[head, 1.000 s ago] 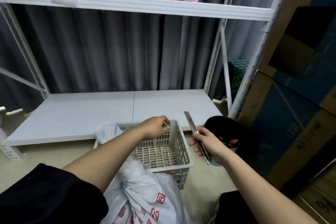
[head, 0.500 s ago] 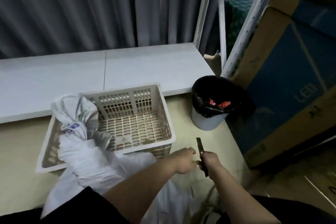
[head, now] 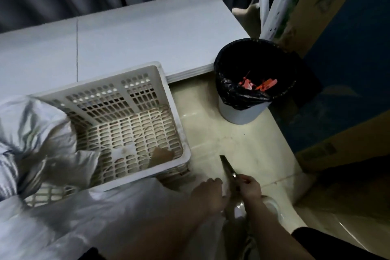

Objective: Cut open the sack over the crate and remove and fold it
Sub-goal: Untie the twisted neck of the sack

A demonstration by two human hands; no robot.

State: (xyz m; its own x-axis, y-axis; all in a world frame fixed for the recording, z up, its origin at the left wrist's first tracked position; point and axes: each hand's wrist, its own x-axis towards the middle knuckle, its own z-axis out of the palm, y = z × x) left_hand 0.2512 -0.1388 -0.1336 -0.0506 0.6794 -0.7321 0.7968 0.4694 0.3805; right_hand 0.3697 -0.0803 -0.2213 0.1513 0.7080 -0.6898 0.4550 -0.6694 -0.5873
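the white sack [head: 88,213] lies draped over the near rim and left end of the perforated crate [head: 135,124] on the floor. the right hand [head: 250,189] grips a knife [head: 229,168], blade pointing away. the left hand [head: 207,193] sits just beside it, fingers curled at the sack's edge; whether it grasps anything, i cannot tell. a black-lined bin [head: 244,99] stands near the crate.

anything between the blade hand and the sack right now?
Nothing visible. The right hand grips the cutter just right of the sack, which drapes over the crate rim. Only the left hand lies between, at the sack's edge.
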